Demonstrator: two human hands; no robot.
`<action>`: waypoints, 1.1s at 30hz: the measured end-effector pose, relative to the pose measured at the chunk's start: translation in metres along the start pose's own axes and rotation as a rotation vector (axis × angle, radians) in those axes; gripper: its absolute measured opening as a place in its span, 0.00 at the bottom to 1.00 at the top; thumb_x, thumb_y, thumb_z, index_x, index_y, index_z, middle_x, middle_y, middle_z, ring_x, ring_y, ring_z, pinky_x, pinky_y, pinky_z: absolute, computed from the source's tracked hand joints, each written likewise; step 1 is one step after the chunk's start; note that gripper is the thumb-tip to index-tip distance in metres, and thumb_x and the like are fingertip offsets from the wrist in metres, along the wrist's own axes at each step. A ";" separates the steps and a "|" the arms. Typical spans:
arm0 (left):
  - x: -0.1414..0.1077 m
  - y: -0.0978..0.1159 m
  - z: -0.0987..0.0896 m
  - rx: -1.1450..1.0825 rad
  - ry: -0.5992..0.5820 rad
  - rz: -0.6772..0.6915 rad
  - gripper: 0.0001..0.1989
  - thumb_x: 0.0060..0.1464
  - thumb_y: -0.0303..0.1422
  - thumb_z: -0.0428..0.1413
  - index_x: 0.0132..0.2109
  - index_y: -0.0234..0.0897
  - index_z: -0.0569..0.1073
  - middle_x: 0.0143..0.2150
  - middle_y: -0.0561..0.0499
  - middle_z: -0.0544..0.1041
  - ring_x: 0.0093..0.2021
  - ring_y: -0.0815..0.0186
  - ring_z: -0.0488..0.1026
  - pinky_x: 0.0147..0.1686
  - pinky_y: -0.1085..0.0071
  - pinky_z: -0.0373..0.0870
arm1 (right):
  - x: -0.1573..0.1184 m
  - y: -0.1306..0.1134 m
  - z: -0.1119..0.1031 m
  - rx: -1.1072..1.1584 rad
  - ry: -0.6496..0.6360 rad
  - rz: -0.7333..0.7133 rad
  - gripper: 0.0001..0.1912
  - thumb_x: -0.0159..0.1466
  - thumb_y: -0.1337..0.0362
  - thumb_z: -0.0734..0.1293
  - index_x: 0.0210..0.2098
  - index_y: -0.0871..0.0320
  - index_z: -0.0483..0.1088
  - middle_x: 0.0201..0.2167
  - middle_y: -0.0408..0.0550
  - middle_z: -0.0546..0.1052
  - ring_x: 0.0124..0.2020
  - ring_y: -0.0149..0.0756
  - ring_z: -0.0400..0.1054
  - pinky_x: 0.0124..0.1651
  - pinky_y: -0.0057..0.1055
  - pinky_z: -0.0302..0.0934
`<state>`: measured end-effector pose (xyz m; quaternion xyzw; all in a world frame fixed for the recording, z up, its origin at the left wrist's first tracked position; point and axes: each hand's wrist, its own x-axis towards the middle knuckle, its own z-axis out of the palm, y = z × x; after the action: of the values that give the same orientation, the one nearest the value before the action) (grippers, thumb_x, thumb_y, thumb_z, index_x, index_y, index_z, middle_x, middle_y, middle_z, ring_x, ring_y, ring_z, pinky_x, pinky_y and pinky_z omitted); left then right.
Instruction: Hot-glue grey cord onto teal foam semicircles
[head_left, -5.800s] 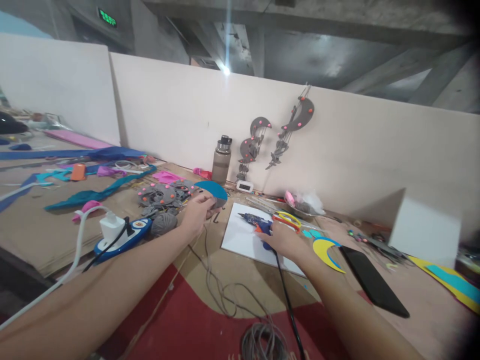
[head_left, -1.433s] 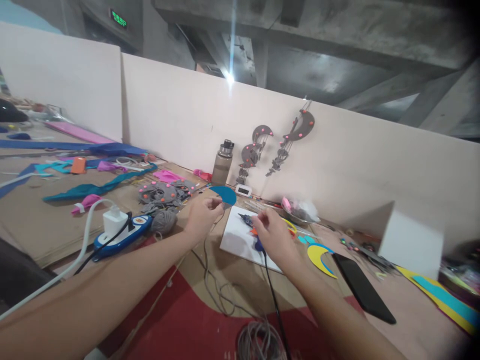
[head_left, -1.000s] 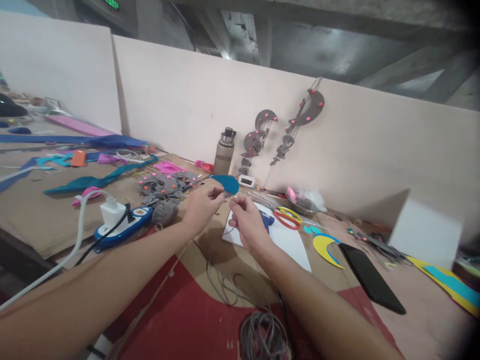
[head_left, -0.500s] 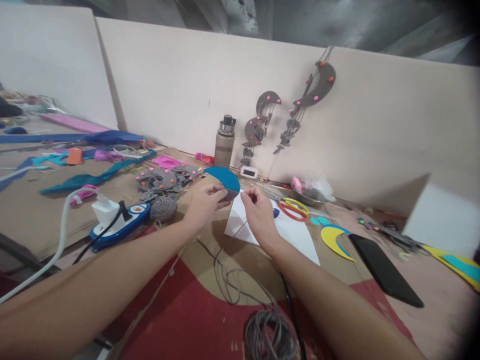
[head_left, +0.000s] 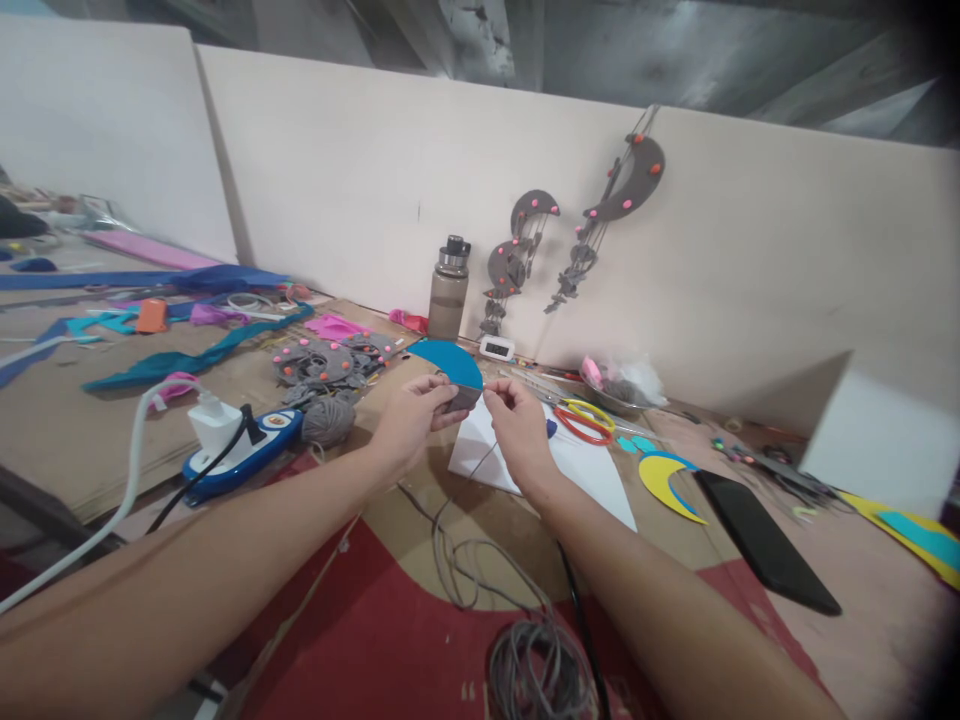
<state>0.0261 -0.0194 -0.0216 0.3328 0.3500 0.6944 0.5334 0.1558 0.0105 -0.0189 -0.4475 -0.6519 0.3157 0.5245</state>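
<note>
Currently your left hand [head_left: 411, 415] pinches blue piece [head_left: 452, 362], right hand [head_left: 519, 428] cord [head_left: 481, 464] at four o'clock; snag could jerk it loose.

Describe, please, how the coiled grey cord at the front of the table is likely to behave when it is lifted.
The coiled grey cord is probably floppy, because its free length lies in slack curves. It may tangle, as its loops overlap loosely. Lifting it could tug at the right hand, since a strand appears to run up there.
</note>
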 end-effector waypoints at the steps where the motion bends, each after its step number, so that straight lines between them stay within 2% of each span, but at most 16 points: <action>1: 0.000 0.000 0.000 -0.003 -0.007 -0.008 0.08 0.41 0.27 0.61 0.28 0.33 0.67 0.29 0.50 0.75 0.32 0.66 0.76 0.39 0.62 0.74 | 0.001 0.002 0.000 0.023 -0.006 0.012 0.08 0.55 0.60 0.62 0.31 0.56 0.69 0.22 0.39 0.66 0.25 0.30 0.57 0.29 0.27 0.53; 6: 0.001 0.000 -0.002 -0.017 -0.029 -0.052 0.07 0.42 0.27 0.60 0.29 0.33 0.68 0.31 0.48 0.77 0.33 0.63 0.77 0.38 0.63 0.75 | 0.004 0.007 0.003 0.183 -0.036 0.069 0.09 0.53 0.59 0.63 0.29 0.57 0.70 0.22 0.39 0.68 0.22 0.27 0.55 0.26 0.24 0.51; 10: 0.002 0.001 -0.002 -0.034 -0.070 -0.099 0.06 0.43 0.27 0.60 0.31 0.32 0.70 0.33 0.45 0.78 0.33 0.62 0.77 0.37 0.64 0.74 | 0.006 0.007 0.003 0.326 -0.044 0.181 0.09 0.49 0.59 0.66 0.27 0.58 0.69 0.20 0.37 0.66 0.19 0.24 0.51 0.21 0.23 0.46; 15: 0.003 0.003 -0.002 -0.028 -0.116 -0.123 0.07 0.43 0.28 0.60 0.32 0.31 0.71 0.34 0.44 0.79 0.33 0.61 0.77 0.37 0.65 0.74 | 0.005 0.000 0.001 0.468 -0.050 0.278 0.09 0.45 0.61 0.67 0.25 0.58 0.68 0.20 0.36 0.65 0.18 0.22 0.49 0.20 0.23 0.44; 19: 0.004 0.003 -0.003 -0.046 -0.102 -0.118 0.06 0.44 0.28 0.60 0.31 0.31 0.71 0.33 0.44 0.79 0.33 0.62 0.77 0.36 0.67 0.75 | 0.004 -0.008 -0.001 0.578 -0.092 0.324 0.09 0.43 0.62 0.69 0.23 0.59 0.68 0.16 0.34 0.60 0.18 0.22 0.48 0.20 0.23 0.43; 23: 0.006 0.003 -0.005 -0.074 -0.090 -0.132 0.04 0.44 0.27 0.58 0.31 0.32 0.71 0.33 0.45 0.78 0.33 0.63 0.77 0.33 0.69 0.75 | 0.003 -0.014 -0.002 0.650 -0.145 0.337 0.11 0.42 0.63 0.71 0.23 0.60 0.67 0.14 0.33 0.57 0.17 0.21 0.46 0.20 0.22 0.42; 29: 0.011 0.009 -0.007 -0.132 -0.062 -0.264 0.03 0.44 0.24 0.55 0.30 0.32 0.71 0.29 0.46 0.78 0.30 0.65 0.76 0.32 0.69 0.75 | 0.001 -0.014 -0.002 0.758 -0.267 0.334 0.10 0.44 0.65 0.71 0.23 0.60 0.67 0.16 0.34 0.60 0.17 0.20 0.43 0.20 0.22 0.39; 33: 0.013 0.014 -0.008 -0.139 -0.076 -0.290 0.03 0.46 0.24 0.55 0.31 0.31 0.72 0.29 0.45 0.78 0.28 0.67 0.75 0.30 0.71 0.76 | 0.001 -0.014 -0.003 0.800 -0.297 0.334 0.10 0.46 0.65 0.72 0.24 0.60 0.67 0.16 0.34 0.60 0.17 0.20 0.42 0.20 0.22 0.38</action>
<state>0.0099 -0.0099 -0.0131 0.2671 0.3249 0.6197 0.6626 0.1547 0.0051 -0.0053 -0.2589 -0.4658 0.6836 0.4987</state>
